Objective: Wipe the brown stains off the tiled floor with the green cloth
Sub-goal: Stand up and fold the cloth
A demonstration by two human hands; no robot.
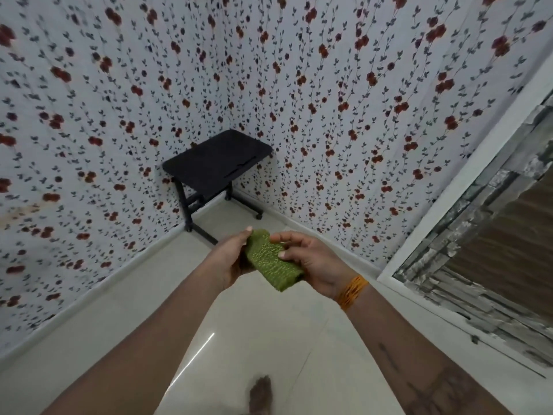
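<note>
A folded green cloth with a pebbled texture is held in front of me, well above the pale tiled floor. My left hand cups its left edge from below, fingers curled round it. My right hand grips the cloth's right side, thumb pressed on top. An orange band sits on my right wrist. A brown shape shows on the floor at the bottom edge, between my forearms; it is blurred and I cannot tell whether it is a stain or a foot.
A small black table on wheeled legs stands in the far corner. Walls with a red flower pattern close in on the left and back. A white-framed doorway with grey stone cladding is on the right.
</note>
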